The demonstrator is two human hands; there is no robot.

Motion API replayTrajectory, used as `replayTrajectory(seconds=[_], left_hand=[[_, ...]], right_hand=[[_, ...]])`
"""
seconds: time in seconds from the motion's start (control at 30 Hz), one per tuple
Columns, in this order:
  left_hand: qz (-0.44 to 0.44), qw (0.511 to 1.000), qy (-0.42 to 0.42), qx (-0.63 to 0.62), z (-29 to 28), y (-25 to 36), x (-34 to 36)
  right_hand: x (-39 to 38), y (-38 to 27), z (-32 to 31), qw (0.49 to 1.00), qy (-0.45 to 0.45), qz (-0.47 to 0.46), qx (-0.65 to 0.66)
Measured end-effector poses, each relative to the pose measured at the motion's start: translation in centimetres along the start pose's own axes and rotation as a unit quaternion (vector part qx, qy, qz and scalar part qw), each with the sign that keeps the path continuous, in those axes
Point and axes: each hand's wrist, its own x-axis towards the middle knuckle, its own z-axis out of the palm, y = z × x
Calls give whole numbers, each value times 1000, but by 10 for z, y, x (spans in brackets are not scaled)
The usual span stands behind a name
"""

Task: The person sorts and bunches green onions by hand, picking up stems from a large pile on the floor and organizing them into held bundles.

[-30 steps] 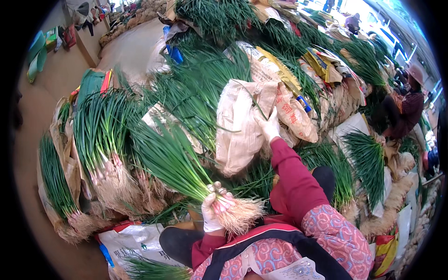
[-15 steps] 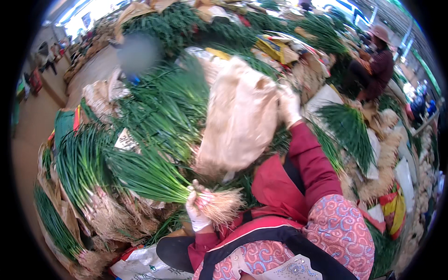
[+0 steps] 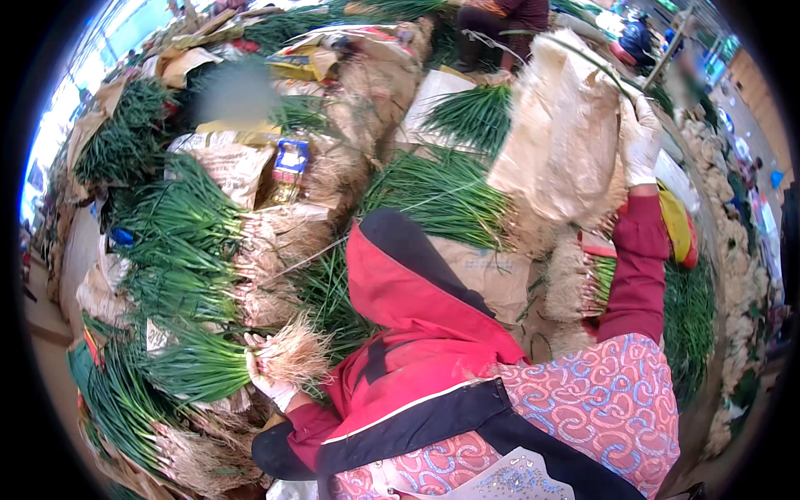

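Observation:
My left hand [image 3: 273, 382] is closed around a bunch of spring onions [image 3: 200, 360], just by its pale root tuft [image 3: 293, 354]. The green leaves of the bunch point left. Off to the right, my raised right hand [image 3: 640, 142] grips the edge of a beige cloth sack [image 3: 558, 137]. The sack hangs spread out to the left of that hand and covers part of the bunches behind it. Under my right forearm lie more spring onions [image 3: 600, 279], their roots turned left.
Rows of spring onions [image 3: 179, 242] lie at the left, roots inward. Another green heap [image 3: 442, 196] rests on a brown sheet [image 3: 475, 271] in front of me. Printed bags [image 3: 304, 62] lie among the far bundles. A co-worker [image 3: 500, 25] sits at the far side.
My view has swung to the right. My right hand has carried the beige sack rightward, over the bunches there. The left hand still holds its spring onions.

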Motion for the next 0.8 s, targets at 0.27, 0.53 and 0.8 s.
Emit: replayTrajectory(seconds=[0.27, 0.53, 0.8], left_hand=[[-16, 1000, 4, 20, -9, -3, 3], [10, 998, 42, 38, 4, -5, -10], [16, 999, 13, -27, -16, -1, -14]], right_hand=[[-42, -38, -64, 919, -230, 4, -319], [-293, 149, 26, 723, -615, -26, -314], [-421, 247, -25, 508, -765, 29, -396]])
